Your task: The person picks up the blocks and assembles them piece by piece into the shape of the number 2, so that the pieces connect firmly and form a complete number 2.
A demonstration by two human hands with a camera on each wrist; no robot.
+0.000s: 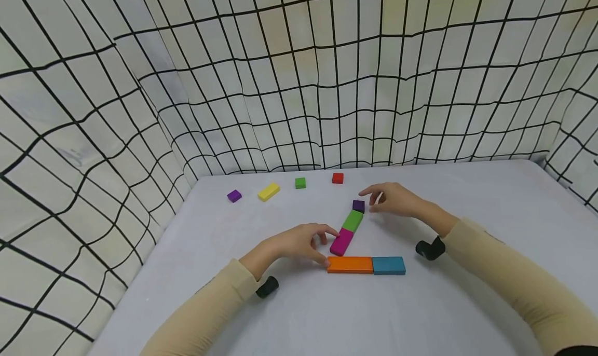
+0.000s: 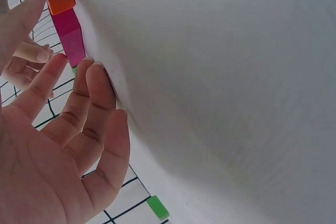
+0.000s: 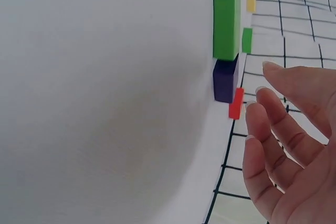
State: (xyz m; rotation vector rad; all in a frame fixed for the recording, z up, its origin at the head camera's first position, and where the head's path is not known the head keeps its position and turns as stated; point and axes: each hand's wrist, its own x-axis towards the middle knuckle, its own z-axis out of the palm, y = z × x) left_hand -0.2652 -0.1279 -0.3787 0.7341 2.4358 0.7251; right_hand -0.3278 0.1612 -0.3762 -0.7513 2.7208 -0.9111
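My left hand (image 1: 299, 242) has its thumb at the left end of an orange block (image 1: 349, 264) and its index fingertip at a magenta block (image 1: 341, 242). A blue block (image 1: 389, 265) lies end to end with the orange one. From the magenta block a slanted row runs away to the upper right, through a green block (image 1: 352, 221) to a small dark purple block (image 1: 358, 206). Just right of that purple block, my right hand (image 1: 394, 199) hovers with loosely bent fingers and nothing between them. In the right wrist view its fingertips stand apart from the purple block (image 3: 226, 80).
Toward the back of the white table (image 1: 467, 304) lie a purple block (image 1: 234, 195), a yellow block (image 1: 268, 192), a small green block (image 1: 300, 183) and a red block (image 1: 338, 178). A black-lined grid covering (image 1: 299, 76) rises behind and at the sides.
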